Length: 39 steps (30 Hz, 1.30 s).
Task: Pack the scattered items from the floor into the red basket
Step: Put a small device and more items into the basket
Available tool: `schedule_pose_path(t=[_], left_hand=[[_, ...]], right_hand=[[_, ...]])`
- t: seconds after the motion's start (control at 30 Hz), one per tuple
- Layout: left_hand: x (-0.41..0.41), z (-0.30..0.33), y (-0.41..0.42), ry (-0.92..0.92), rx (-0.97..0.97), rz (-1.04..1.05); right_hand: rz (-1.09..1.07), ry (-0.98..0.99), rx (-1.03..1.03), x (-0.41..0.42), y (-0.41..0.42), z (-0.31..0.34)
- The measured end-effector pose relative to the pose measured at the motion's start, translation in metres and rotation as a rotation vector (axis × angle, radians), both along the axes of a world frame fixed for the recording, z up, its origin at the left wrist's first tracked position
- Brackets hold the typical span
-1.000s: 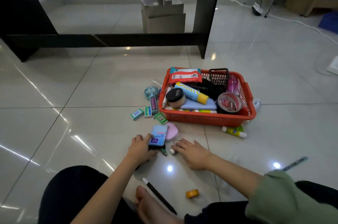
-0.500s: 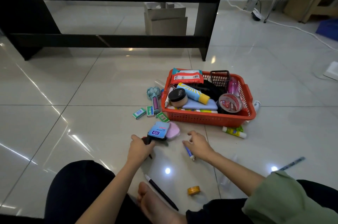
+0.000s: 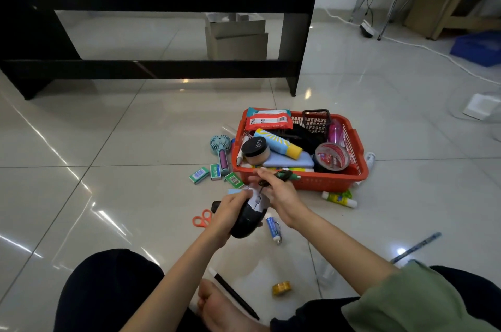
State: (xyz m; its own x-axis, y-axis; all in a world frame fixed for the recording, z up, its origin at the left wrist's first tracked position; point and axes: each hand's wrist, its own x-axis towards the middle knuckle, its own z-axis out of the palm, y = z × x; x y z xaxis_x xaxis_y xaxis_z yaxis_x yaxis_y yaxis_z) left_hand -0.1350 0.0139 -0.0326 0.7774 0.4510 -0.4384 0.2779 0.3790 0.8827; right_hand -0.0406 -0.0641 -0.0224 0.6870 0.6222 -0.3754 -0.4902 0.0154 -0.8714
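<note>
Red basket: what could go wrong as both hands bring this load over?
The red basket already looks heaped, so the black-and-white device in the left hand may slide off. The right hand pinches a small green item only at the fingertips; it could drop. The orange scissors beside the left hand might be overlooked.

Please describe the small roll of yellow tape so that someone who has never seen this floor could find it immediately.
Start at the red basket and come toward the person's bare foot. Right of the foot and the black pen lies the yellow tape roll, alone on the tile, the only small round golden thing there.
</note>
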Motion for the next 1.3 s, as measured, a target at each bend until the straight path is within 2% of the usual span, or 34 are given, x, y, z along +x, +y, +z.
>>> schedule_pose_path(t=[0.1,0.2,0.27,0.4,0.57,0.7,0.87,0.93,1.0,1.03,1.1,1.17,1.23,1.3], left_hand=[[0.018,0.005,-0.010,-0.050,0.047,0.136],[0.040,0.013,-0.023,-0.074,-0.012,0.293],[0.054,0.017,-0.027,-0.067,-0.016,0.358],[0.074,0.019,-0.031,-0.049,0.038,0.401],[0.104,0.020,-0.038,-0.061,0.075,0.460],[0.130,0.021,-0.039,-0.064,0.053,0.448],[0.160,0.020,-0.029,-0.028,0.223,0.261],[0.171,0.022,-0.022,0.005,0.382,0.141],[0.180,0.025,-0.016,-0.017,0.566,0.081],[0.184,0.025,-0.012,0.004,0.712,0.041],[0.190,0.017,0.001,0.121,1.198,-0.114],[0.193,0.004,0.017,0.169,1.494,-0.315],[0.194,-0.007,0.028,0.245,1.643,-0.582],[0.193,-0.015,0.030,0.317,1.699,-0.697]], right_hand=[[-0.020,-0.088,0.006,-0.002,-0.003,0.006],[-0.035,-0.257,0.059,-0.002,-0.004,0.013],[0.014,-0.285,0.089,0.002,-0.006,0.020],[0.003,-0.046,0.143,0.029,-0.016,0.031],[-0.061,0.088,0.185,0.049,-0.019,0.030],[-0.103,0.088,0.065,0.064,-0.017,0.030],[0.113,0.148,-0.138,0.099,-0.029,0.039],[0.177,0.156,-0.207,0.114,-0.032,0.041],[0.132,0.138,-0.231,0.131,-0.031,0.042],[0.069,0.129,-0.231,0.140,-0.028,0.043],[-0.064,0.060,-0.249,0.161,-0.019,0.044],[-0.154,-0.029,-0.260,0.180,-0.004,0.043],[-0.182,-0.156,-0.294,0.190,0.012,0.033],[-0.157,-0.362,-0.439,0.193,0.020,0.018]])
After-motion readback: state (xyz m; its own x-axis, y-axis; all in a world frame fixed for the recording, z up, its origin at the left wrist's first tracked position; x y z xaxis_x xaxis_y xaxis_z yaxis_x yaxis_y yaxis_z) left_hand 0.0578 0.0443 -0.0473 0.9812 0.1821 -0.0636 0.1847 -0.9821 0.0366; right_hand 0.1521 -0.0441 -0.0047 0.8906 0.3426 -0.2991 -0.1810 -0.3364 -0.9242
